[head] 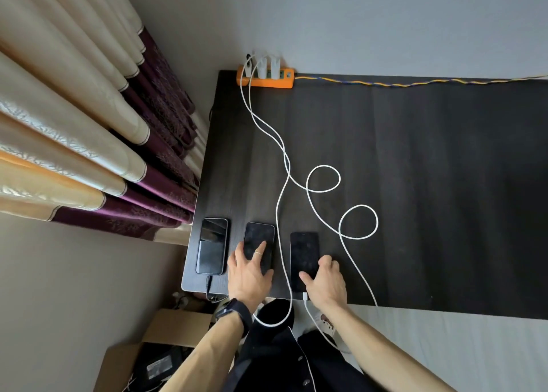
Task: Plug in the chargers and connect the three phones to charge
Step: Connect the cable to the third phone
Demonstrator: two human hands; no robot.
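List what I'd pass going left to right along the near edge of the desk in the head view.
Left phone with a dark cable in it → left hand resting flat on the middle phone → white cable → right phone → right hand on that phone's near right corner.

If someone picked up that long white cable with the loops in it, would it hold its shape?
Probably not. The white cable lies in loose curls across the dark table, so it looks floppy and would likely sag and uncoil. It seems thin and light, and one end at the orange power strip would tether it.
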